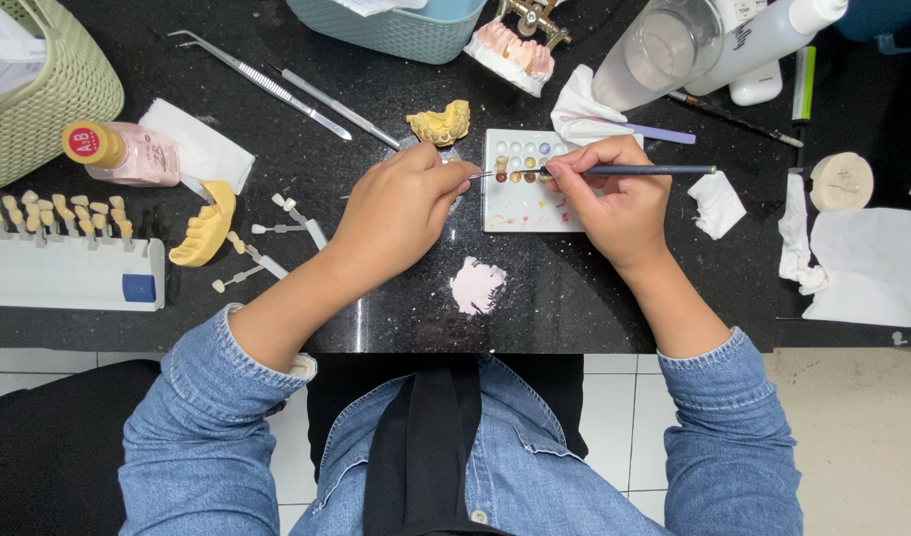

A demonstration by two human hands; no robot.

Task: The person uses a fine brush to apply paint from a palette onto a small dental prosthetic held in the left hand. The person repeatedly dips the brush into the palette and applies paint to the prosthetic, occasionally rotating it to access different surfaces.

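Black speckled stone makes up the counter [575, 298], seen from above, with pale floor tiles showing past its near edge. At the middle of the counter the left hand [401, 213] is curled nearly shut, fingertips pinched on something too small to make out; whether it is a tooth or a holder cannot be told, as the fingers hide it. The right hand [614, 194] is closed in a pen grip on one thin dark brush [634, 171], its tip meeting the left fingertips at the left edge of a white mixing palette [520, 203]. The palette's wells hold small dabs of colour, and the right hand covers its right part.

Two yellow dental casts lie in view: one [441, 121] just beyond the left hand, one [205, 230] toward the left edge. A pink and white model on a metal articulator [515, 45] is cut off at the far edge, between a teal basket [396, 30] and a clear bottle [664, 50]. Two long metal instruments [277, 89] lie slanted beyond the left hand. A green basket [49, 94] is cropped at the far left corner, with a small pink bottle [128, 151] beside it. A shade guide [64, 253] with a row of tooth tabs stands at the left edge; several loose tabs [267, 248] lie between it and the left forearm. A pale pink smear [475, 285] sits near the front edge. Crumpled tissues [718, 203] lie to the right.
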